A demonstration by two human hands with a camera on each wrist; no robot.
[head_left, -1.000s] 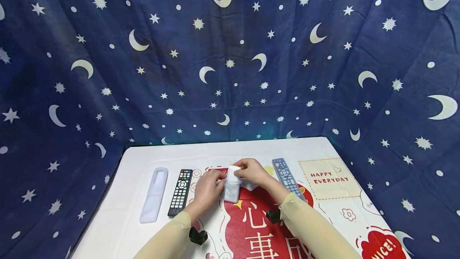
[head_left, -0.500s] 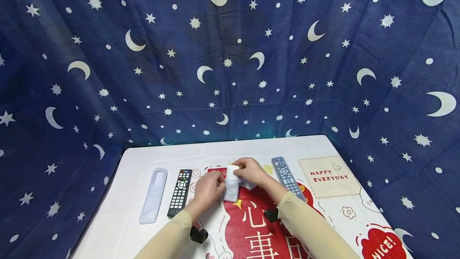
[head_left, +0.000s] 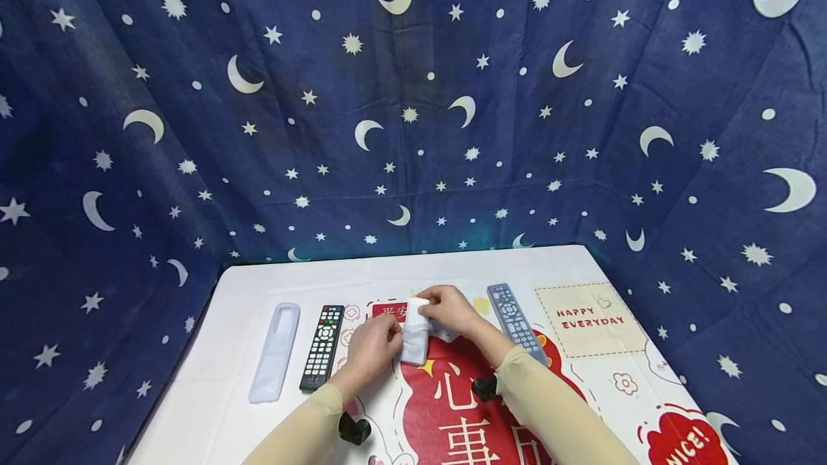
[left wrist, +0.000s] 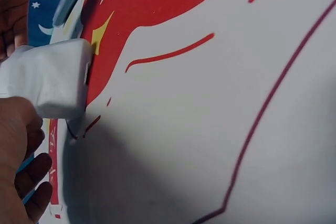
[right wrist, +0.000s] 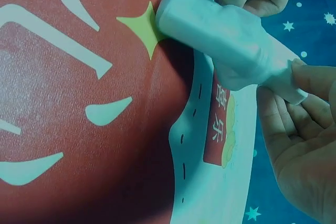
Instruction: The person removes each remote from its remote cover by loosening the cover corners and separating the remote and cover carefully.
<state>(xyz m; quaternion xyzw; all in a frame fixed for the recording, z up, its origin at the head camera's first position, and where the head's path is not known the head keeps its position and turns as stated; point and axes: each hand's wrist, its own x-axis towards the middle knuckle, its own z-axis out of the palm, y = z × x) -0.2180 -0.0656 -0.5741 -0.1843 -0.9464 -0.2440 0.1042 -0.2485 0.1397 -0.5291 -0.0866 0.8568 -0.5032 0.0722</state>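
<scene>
Over the middle of the table both hands hold a slim white remote-shaped object (head_left: 417,311), partly inside a loose, wrinkled translucent sleeve (head_left: 414,349). My right hand (head_left: 449,309) pinches the bare far end between thumb and fingers, plain in the right wrist view. At the left edge of the sleeve, my left hand (head_left: 373,341) grips with thumb and forefinger, its other fingers loosely curled. In the left wrist view the sleeve's near end (left wrist: 63,80) shows a small slot. The sleeve bunches (right wrist: 247,66) around the middle. No buttons show on the white object.
To the left lie an empty translucent remote cover (head_left: 274,354) and a black remote (head_left: 321,348). A grey-blue remote (head_left: 513,318) lies right of my right hand, partly behind the forearm. The white printed tablecloth (head_left: 620,386) meets a blue star-and-moon curtain (head_left: 413,185) behind.
My left hand has shifted slightly left and toward me along the sleeve, and the sleeve's folds look different. My right hand keeps its pinch on the far end.
</scene>
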